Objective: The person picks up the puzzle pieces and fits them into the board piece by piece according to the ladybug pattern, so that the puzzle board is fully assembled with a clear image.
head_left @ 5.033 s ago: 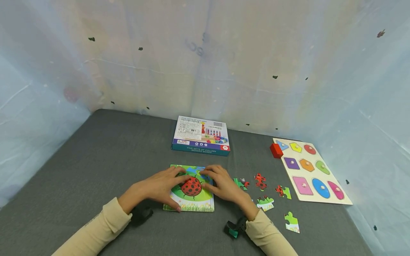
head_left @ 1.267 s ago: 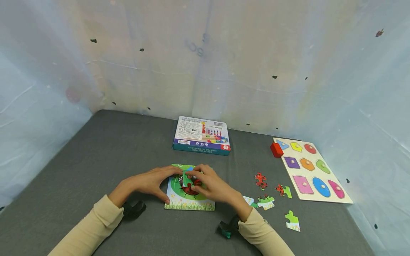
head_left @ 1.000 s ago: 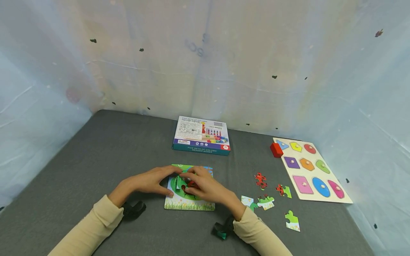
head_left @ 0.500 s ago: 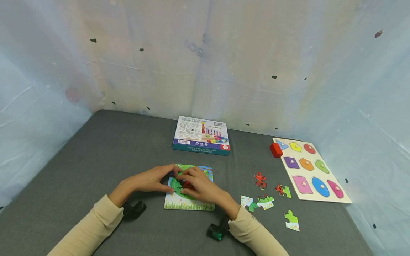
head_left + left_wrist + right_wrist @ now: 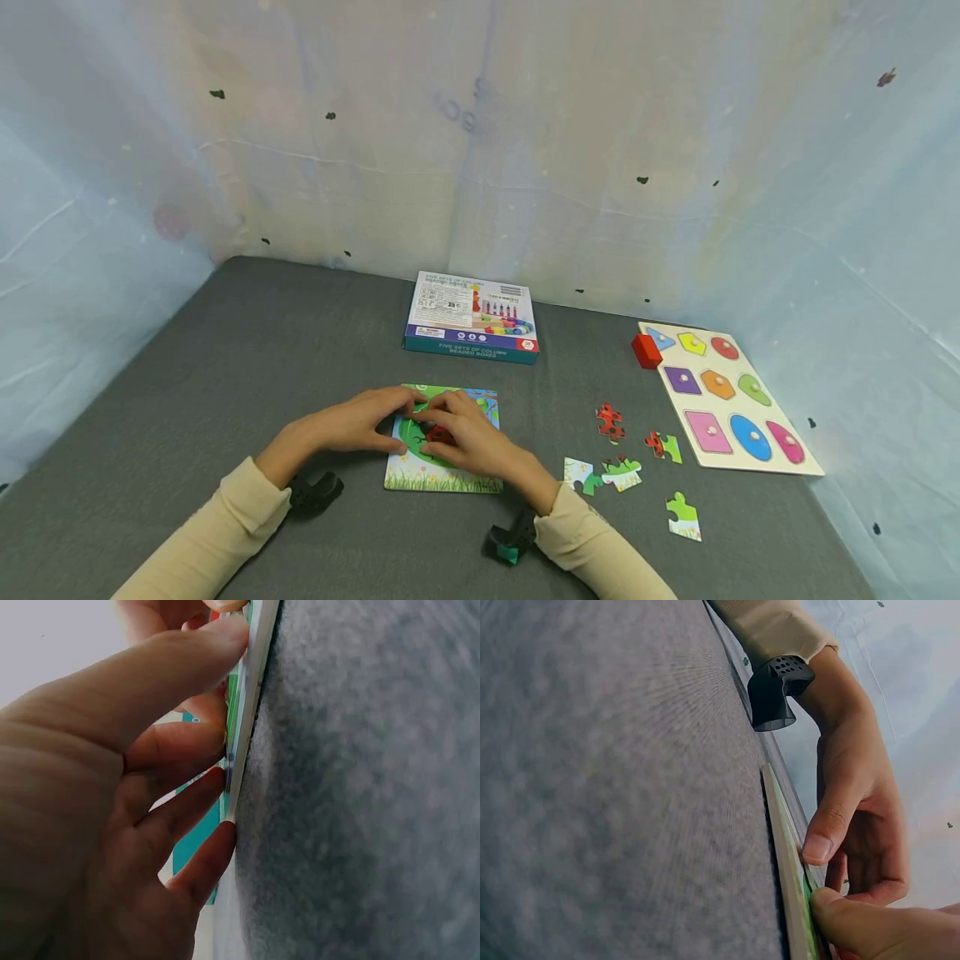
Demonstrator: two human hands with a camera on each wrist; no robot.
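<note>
A square ladybug puzzle board (image 5: 442, 481) lies flat on the table, its middle mostly covered by both hands. My left hand (image 5: 360, 423) rests at its left side, with the thumb on the picture. In the left wrist view, the other fingers (image 5: 199, 859) of that hand touch along the board's edge. My right hand (image 5: 468, 433) reaches over the picture from the right and pinches a small green puzzle piece against it, mostly hidden by the fingers. Its thumb (image 5: 821, 844) shows low over the board in the right wrist view, close to the left hand's fingers.
Several loose puzzle pieces lie right of the board, among them a red spotted one (image 5: 611, 422) and a green one (image 5: 683, 517). Farther right are a shape-knob board (image 5: 738, 400) and a red block (image 5: 647, 352). A beaded-toy box (image 5: 471, 317) stands behind.
A green piece with the ladybug's head has left the loose group at right. My right hand has carried it left over the board and lowered it; the left hand stays nearly still lately.
</note>
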